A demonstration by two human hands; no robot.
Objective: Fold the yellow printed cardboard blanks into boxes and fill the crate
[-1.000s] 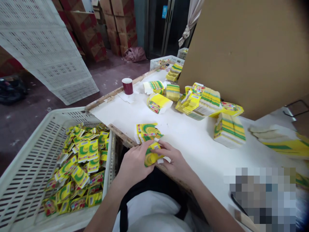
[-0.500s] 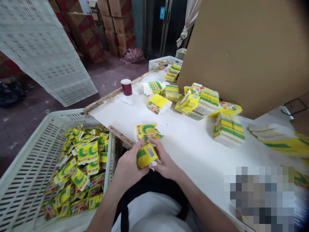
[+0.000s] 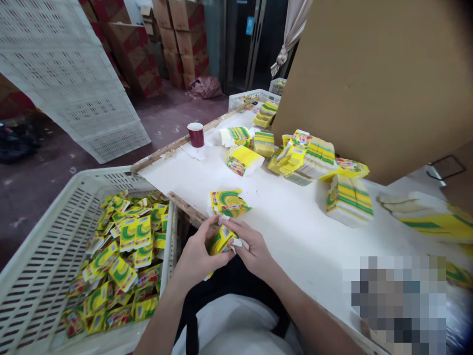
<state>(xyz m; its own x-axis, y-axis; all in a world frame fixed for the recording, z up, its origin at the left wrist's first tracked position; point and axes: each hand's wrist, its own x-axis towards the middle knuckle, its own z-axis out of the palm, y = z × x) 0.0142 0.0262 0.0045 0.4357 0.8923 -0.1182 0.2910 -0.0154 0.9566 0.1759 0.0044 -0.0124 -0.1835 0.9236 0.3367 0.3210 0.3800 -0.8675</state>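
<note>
Between my two hands, just above my lap at the table edge, is a small yellow and green printed carton point(image 3: 223, 237). My left hand point(image 3: 197, 254) wraps its left side, thumb below and fingers above. Fingers of my right hand point(image 3: 254, 248) press on its right side, where white inner flaps stick out. Parts of the carton are hidden by my fingers. Just beyond my fingertips, flat cartons point(image 3: 231, 202) of the same print lie on the white table point(image 3: 291, 241). To my left, a white plastic crate point(image 3: 40, 261) holds many small yellow cartons point(image 3: 135, 234).
Stacks of flat yellow cartons point(image 3: 314, 155) stand along the table's far side, with another stack point(image 3: 349, 199) to the right. A maroon cup point(image 3: 195, 135) sits near the wooden edge. A large cardboard sheet point(image 3: 369, 88) rises behind. White crates point(image 3: 70, 74) are stacked on the left.
The carton has tilted and turned between my hands, and its barcode face is now mostly covered. My right fingers have moved over its top. White flaps show more at its right end.
</note>
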